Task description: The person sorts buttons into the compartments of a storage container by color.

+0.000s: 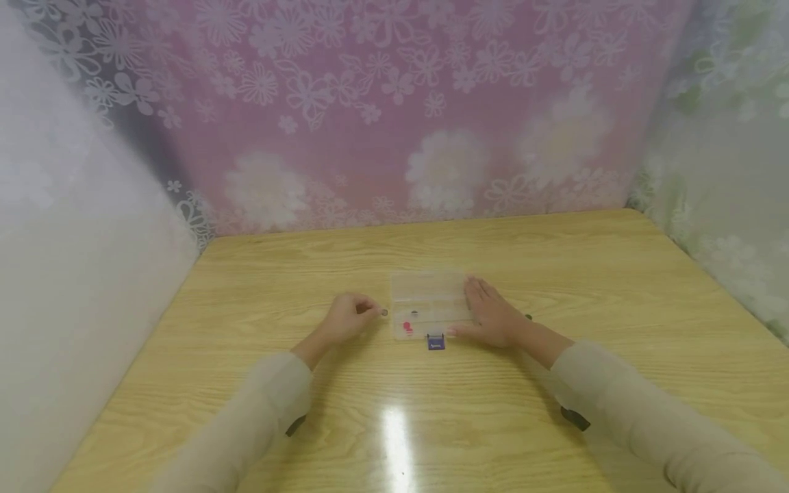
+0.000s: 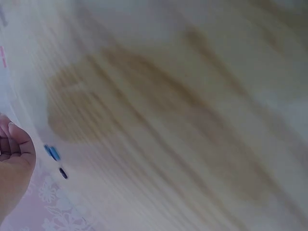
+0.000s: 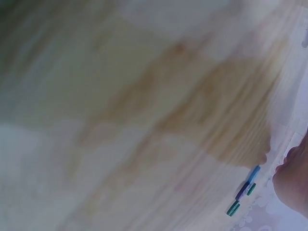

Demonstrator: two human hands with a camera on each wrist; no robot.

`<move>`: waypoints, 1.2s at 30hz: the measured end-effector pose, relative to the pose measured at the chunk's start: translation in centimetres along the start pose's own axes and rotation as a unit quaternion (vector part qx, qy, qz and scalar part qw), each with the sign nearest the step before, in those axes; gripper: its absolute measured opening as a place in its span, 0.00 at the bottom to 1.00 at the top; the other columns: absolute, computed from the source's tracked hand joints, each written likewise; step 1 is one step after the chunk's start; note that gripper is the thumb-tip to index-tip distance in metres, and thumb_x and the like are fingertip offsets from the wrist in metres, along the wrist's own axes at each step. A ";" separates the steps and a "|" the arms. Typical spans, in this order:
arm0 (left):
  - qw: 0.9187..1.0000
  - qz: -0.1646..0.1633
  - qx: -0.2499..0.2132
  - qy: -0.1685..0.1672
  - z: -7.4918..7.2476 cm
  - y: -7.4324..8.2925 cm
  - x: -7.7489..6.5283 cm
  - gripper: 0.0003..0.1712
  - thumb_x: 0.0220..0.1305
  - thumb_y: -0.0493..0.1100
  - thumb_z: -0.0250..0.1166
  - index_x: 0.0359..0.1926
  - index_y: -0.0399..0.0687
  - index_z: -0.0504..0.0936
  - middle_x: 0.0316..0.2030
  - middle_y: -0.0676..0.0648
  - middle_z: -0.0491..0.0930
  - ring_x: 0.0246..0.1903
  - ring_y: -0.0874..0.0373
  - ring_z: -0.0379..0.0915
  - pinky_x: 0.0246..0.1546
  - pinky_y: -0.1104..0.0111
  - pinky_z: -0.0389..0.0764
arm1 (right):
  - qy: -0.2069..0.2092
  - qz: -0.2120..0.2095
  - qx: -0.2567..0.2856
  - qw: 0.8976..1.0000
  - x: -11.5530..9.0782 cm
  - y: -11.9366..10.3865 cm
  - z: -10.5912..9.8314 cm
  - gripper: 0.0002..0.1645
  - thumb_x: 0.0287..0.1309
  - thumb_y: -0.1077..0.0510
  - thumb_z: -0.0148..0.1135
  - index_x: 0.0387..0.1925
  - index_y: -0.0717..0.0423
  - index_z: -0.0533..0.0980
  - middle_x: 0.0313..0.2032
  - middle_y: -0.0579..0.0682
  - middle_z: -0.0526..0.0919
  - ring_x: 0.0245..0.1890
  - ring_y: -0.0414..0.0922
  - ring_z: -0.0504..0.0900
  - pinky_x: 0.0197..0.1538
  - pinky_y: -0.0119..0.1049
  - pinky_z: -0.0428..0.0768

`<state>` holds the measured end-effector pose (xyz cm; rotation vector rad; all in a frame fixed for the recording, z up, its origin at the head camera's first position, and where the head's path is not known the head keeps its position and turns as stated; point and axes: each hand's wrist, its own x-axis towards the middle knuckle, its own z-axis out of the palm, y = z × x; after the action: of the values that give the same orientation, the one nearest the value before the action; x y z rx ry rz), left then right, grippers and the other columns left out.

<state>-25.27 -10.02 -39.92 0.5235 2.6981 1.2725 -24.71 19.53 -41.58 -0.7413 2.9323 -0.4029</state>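
Note:
A clear plastic compartment box lies on the wooden table, its lid raised or folded back at the far side. Inside sit small red pieces and one small dark piece. A blue tab shows at the box's front edge. Just left of the box, my left hand pinches a small round greyish piece between thumb and fingertips. My right hand rests on the box's right end, fingers straight toward the back and thumb along the front. Both hands show only at the frame edge in the wrist views.
A small dark green piece lies beyond my right wrist, partly hidden. The right wrist view shows small blue and green pieces on the table. Flowered cloth hangs behind the table's far edge, with pale sheets at both sides.

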 end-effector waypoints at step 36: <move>0.999 -0.033 0.003 0.021 3.1 2.1 2.3 0.09 0.60 0.38 0.62 0.34 0.36 0.85 0.38 0.40 0.84 0.38 0.54 0.77 0.38 0.69 0.79 | 0.010 -0.003 0.012 1.000 -0.2 -0.2 -0.2 0.62 0.56 0.30 0.51 0.67 0.75 0.42 0.69 0.71 0.41 0.71 0.63 0.41 0.71 0.54 0.44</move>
<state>-26.13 -5.69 -40.19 0.4097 2.7295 1.2748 -24.47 19.51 -41.29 -0.7476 2.9390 -0.4464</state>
